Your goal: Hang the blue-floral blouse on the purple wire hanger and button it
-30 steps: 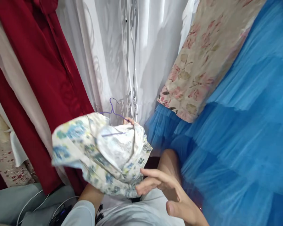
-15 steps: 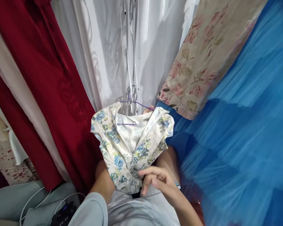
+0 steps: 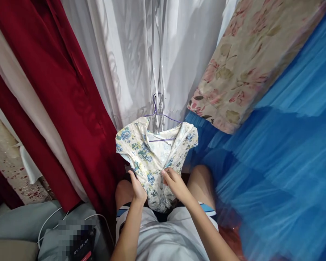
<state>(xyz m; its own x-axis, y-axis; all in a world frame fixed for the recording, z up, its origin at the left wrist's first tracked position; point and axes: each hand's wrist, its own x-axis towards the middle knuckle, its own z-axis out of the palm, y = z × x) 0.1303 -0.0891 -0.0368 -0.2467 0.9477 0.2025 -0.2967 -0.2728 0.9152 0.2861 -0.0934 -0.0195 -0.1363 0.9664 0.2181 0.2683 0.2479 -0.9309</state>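
1. Long garments crowd this spot; dark red cloth [image 3: 78, 90] to the left, white drapery [image 3: 130, 54] straight ahead, a rose-patterned dress [image 3: 228, 83] and blue tulle [image 3: 296, 152] to the right.
2. The blue-flowered top [image 3: 141, 159] is in front of the seated person's lap, between the knees; it is on a purple hanger [image 3: 155, 113], whose hook stands by pale straps [image 3: 154, 65]; whether it is caught on them I cannot tell.
3. The right hand [image 3: 176, 183] has a narrow grip, thumb and finger seemingly pinching the cloth just below the V of the neckline; the left hand [image 3: 138, 190] is against the side, thumb raised, other fingers hidden, so I cannot tell how firm that grip is.
4. Done, by my reckoning: the top is on the hanger, both shoulders over its arms; the sleeves spread outward.
5. Left, I would judge: the front looks creased and the lower end bunched; smoothing seems unfinished.
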